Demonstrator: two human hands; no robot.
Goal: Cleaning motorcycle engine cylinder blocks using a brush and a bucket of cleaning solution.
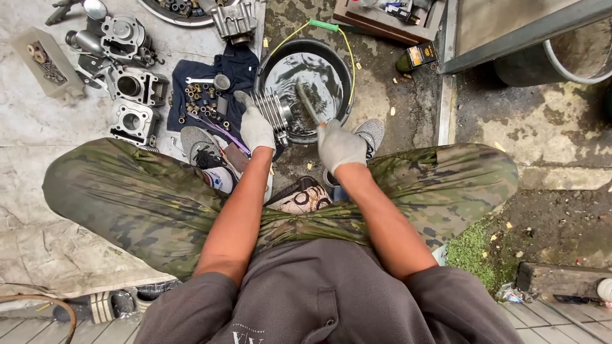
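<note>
L hand (255,127) clamped on 1 finned cylinder (275,114) at 1 black basin (268,67); R hand (340,145) gripping 1 brush (307,102), beside L.

The concrete floor (51,127) carries a black basin (268,64), a dark cloth (242,67) with bolts, and engine parts (134,86).

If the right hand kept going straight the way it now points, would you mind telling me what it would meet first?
Probably the dark liquid in the black basin: the right hand points up and slightly left along the brush it holds, whose tip is already over the basin. Depth is unclear.
</note>
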